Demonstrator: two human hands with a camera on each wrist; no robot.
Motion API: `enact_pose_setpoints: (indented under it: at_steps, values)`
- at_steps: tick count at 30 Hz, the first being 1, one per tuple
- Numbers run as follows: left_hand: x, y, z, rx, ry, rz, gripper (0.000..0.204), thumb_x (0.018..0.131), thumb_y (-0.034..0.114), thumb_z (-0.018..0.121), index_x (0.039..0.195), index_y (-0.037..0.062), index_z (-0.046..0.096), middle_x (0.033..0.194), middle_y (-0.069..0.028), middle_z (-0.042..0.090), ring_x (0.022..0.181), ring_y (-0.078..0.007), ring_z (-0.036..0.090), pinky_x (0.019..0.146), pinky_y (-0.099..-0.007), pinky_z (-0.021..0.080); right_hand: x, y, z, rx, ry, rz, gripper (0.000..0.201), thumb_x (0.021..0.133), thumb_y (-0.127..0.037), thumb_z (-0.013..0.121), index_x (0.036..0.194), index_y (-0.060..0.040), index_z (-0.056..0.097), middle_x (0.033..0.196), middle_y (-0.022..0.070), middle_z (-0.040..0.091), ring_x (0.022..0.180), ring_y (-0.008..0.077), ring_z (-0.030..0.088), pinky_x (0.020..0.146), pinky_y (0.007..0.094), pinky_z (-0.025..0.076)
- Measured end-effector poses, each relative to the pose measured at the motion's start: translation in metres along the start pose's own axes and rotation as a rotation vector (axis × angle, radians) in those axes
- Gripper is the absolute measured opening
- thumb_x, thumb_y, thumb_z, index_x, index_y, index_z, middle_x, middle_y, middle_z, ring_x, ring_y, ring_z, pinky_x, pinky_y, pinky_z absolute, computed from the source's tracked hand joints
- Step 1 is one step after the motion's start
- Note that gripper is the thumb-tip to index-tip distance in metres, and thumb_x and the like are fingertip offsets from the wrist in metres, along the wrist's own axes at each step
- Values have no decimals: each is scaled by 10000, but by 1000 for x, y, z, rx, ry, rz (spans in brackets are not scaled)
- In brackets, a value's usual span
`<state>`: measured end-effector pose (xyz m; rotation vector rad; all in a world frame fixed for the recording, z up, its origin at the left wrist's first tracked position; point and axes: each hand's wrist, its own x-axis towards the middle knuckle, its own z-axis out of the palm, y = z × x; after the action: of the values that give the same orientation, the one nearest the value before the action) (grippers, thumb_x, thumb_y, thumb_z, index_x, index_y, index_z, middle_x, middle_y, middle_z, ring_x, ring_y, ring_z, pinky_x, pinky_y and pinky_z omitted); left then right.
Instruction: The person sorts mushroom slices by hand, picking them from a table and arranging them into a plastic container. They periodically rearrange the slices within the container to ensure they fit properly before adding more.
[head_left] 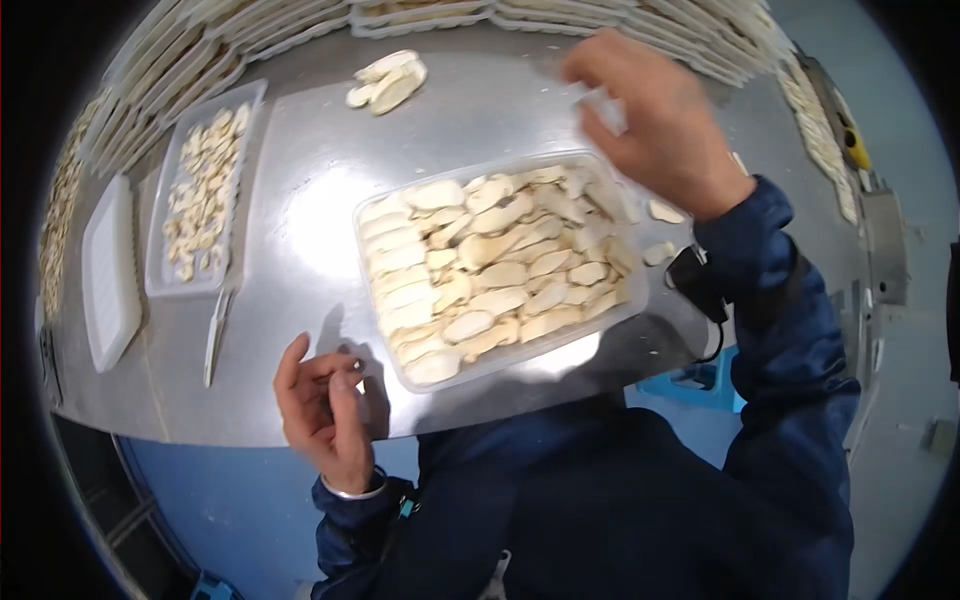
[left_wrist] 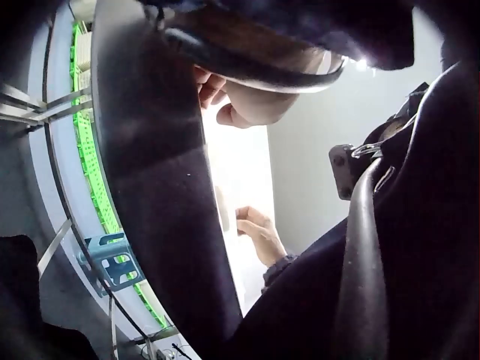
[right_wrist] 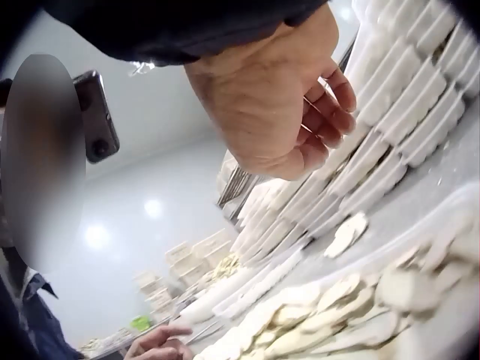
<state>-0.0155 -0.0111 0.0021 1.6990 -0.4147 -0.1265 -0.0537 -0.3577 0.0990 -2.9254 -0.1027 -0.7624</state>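
1. Head view – the clear tub of pale slices (head_left: 500, 265) sits mid-frame; right hand (head_left: 655, 120), upper right, is blurred, seemingly pinching a white bit; left hand (head_left: 325, 405), lower left, is loosely curled and empty.
2. Left wrist view – left hand (left_wrist: 240, 94), top centre, fingers curled.
3. Right wrist view – right hand (right_wrist: 281, 97) is at the top with bent fingers – I cannot tell what it holds – and the tub (right_wrist: 360, 315) lies bottom right.

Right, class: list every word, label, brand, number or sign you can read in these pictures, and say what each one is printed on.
No readable text: none shows in any view.
The clear tub of pale slices bears no label.
The white trays stacked at the back are plain.
The empty white tray is unmarked.
The dark device in the right wrist view shows no legible marking.
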Motion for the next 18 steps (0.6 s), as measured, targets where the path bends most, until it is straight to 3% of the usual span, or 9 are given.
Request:
enact_pose_setpoints:
  at_steps: [2, 4, 7, 11, 18]
  values:
    - [1, 0, 2, 1, 3, 18, 403, 947, 29, 484, 1343, -22, 428, 924, -77, 602, 769, -89, 523, 685, -205, 418, -18, 44, -34, -179, -59, 196, 171, 775, -99, 600, 921, -14, 576, 851, 142, 594, 771, 345, 602, 685, 425, 471]
    - [2, 5, 4, 32, 0, 24, 394, 953, 35, 478, 1339, -26, 429, 920, -80, 595, 768, -95, 513, 704, -216, 423, -51, 93, -49, -403, -289, 421, 158, 775, -108, 593, 899, -11, 593, 796, 153, 600, 751, 349, 601, 684, 425, 468]
    - [3, 2, 4, 46, -13, 48, 389, 955, 37, 476, 1335, -32, 428, 919, -83, 590, 774, -98, 505, 726, -227, 424, -85, 120, -43, -288, -499, 517, 143, 772, -104, 580, 879, -12, 602, 795, 160, 612, 756, 348, 600, 685, 431, 462]
    - [2, -2, 3, 54, -17, 68, 381, 963, 38, 472, 1333, -38, 422, 918, -83, 588, 775, -98, 499, 741, -229, 424, -89, 130, -22, -201, -340, 473, 186, 771, -135, 581, 904, -8, 603, 817, 159, 610, 763, 351, 589, 706, 427, 463]
    - [1, -4, 3, 48, 3, 56, 385, 963, 57, 497, 1330, -33, 421, 919, -95, 589, 777, -101, 505, 735, -226, 424, -68, 123, 8, -227, -414, 459, 369, 797, -300, 600, 979, 21, 593, 934, 200, 612, 853, 378, 591, 766, 443, 461]
